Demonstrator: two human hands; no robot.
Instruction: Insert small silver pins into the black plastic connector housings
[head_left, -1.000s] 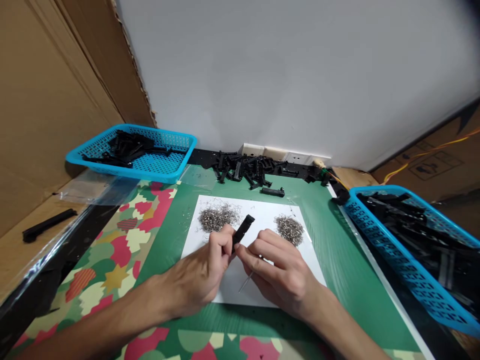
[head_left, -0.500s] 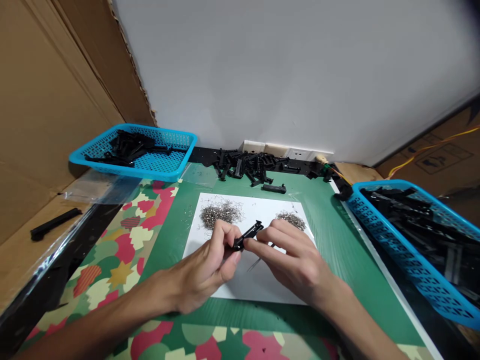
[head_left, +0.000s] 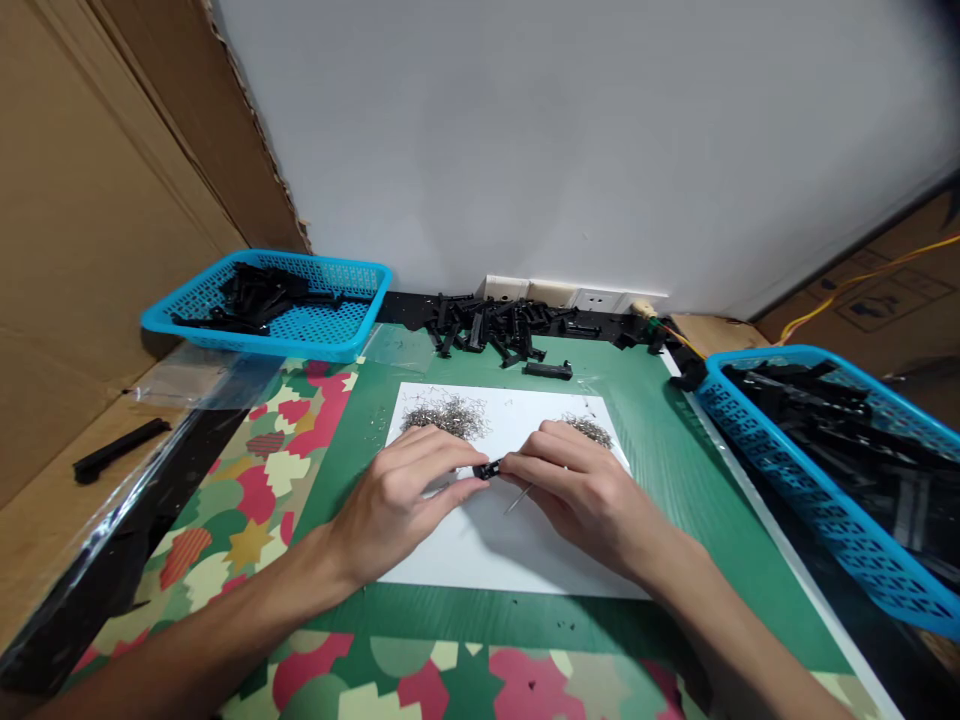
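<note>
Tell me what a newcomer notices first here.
Most striking: the left blue basket and right blue basket, both containing black parts, flanking the green surface. At centre, the left hand and right hand hold a black piece over a white sheet with two metallic heaps.

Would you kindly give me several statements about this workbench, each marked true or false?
1. The left hand and right hand both touch a small black plastic part. True.
2. A thin grey metal rod sticks out from the left hand. False: it sticks out from the right hand.
3. Heaps of shiny metal wire pieces lie on a white paper sheet. True.
4. The perforated plastic basket at the left is red. False: it is blue.
</note>
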